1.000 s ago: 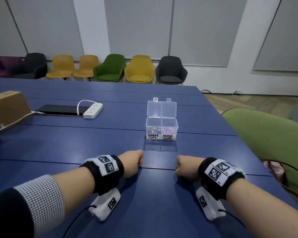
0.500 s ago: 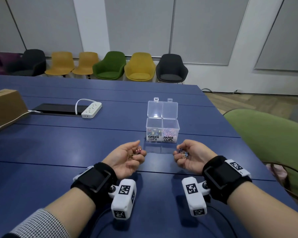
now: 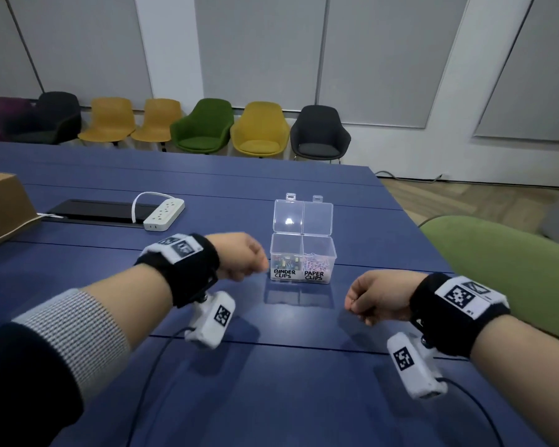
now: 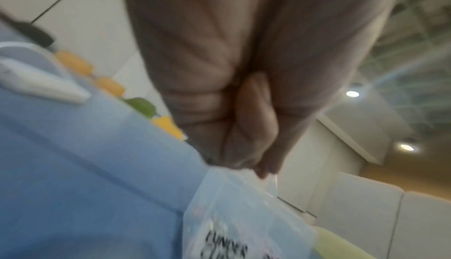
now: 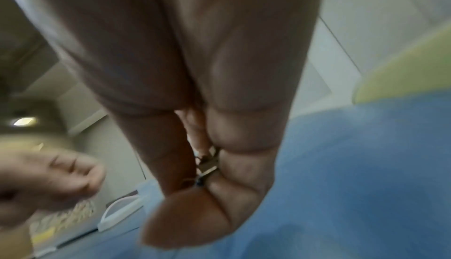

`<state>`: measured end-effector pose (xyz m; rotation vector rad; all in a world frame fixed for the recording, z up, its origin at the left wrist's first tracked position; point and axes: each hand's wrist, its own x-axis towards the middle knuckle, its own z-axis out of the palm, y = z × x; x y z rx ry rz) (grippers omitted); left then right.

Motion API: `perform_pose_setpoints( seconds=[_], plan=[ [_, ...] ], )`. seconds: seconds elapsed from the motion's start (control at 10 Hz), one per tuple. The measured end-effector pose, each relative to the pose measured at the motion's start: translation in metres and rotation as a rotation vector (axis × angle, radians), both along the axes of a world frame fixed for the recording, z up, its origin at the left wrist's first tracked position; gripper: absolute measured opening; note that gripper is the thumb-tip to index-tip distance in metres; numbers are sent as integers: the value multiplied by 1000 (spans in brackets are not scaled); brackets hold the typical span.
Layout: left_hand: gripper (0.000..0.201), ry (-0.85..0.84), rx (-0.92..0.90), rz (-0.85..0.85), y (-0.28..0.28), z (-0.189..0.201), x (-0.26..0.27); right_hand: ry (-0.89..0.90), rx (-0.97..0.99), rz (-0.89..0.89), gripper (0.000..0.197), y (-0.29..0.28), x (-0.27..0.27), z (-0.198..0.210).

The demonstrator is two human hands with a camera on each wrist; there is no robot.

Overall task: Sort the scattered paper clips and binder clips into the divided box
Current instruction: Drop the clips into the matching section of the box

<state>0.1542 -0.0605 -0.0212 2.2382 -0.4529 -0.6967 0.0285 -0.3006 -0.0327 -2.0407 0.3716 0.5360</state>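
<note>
The right hand [image 3: 376, 298] is squeezing small metal clips [image 5: 207, 164] near the box [image 3: 302, 259]. The left hand [image 3: 239, 254] is curling beside the box; its load is hidden. Clips are probably light, hard, slippery.

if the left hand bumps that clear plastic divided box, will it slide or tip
The clear plastic divided box would probably slide: it looks thin-walled, only partly filled, on a smooth blue table. Its raised lid may make it tip backward. The left hand is beside it.
</note>
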Motion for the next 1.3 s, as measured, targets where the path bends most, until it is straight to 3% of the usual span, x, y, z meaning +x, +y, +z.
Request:
perform_pose_setpoints(
  seconds=[0.1,0.2,0.3,0.5,0.6,0.7,0.8,0.9,1.0,1.1,1.2,1.3],
  plan=[
    [19,-372,-59,57,-32,19,16,-117,-284,30,20,0,21,15],
    [11,-428,-135,93,-61,14,28,-234,-343,17,23,3,41,27],
    [16,-481,-93,86,-78,-3,34,-316,-326,8,18,5,52,33],
    [9,-586,-167,124,-75,-13,34,-466,-89,-119,19,4,75,40],
    [2,-601,-271,195,-61,-14,33,-480,0,-161,21,17,94,41],
    [11,-580,-297,225,-45,-22,32,-459,-29,-137,23,38,116,39],
    [16,-571,-267,221,-30,-30,29,-364,-189,-48,13,55,124,39],
    [16,-576,-272,233,-15,-30,27,-353,-342,-23,15,58,122,43],
    [18,-554,-314,236,0,-25,22,-450,-496,-73,22,55,106,49],
    [20,-548,-347,206,13,-18,11,-520,-408,-159,10,45,76,46],
    [19,-529,-367,179,28,-14,-5,-588,-434,-166,14,34,36,40],
    [17,-520,-462,241,45,-9,-23,-683,-616,-152,13,21,-5,31]
  ],
)
